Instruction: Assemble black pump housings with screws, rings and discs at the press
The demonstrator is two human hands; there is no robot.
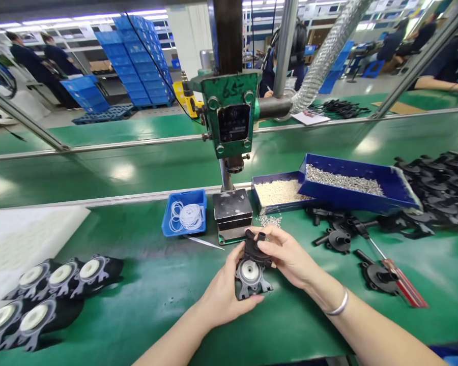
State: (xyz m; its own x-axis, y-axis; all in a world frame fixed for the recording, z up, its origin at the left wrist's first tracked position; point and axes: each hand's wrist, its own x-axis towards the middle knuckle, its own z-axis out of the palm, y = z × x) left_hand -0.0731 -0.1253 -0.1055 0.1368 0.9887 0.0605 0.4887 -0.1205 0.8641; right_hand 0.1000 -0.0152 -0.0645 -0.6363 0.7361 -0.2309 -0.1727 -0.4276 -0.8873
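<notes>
My left hand (226, 290) is closed around a grey-black pump body (251, 278) with a round white disc on its face, just in front of the press. In my right hand (286, 254) is a black pump cover (256, 249) with short pipe stubs, gripped between thumb and fingers. The cover overlaps the upper part of the body; whether the two touch cannot be made out. Behind my hands stands the press block (232, 206), with the green press head (232, 114) above it. Small rings (270, 221) lie scattered beside the block.
A blue tray (164, 226) holds white sealing rings, with tweezers (204, 242) in front. Blue bins of pale pieces (255, 195) and metal pins (328, 201) stand right. Several pump bodies (89, 272) sit left; black covers (377, 277) and a screwdriver (408, 287) lie right.
</notes>
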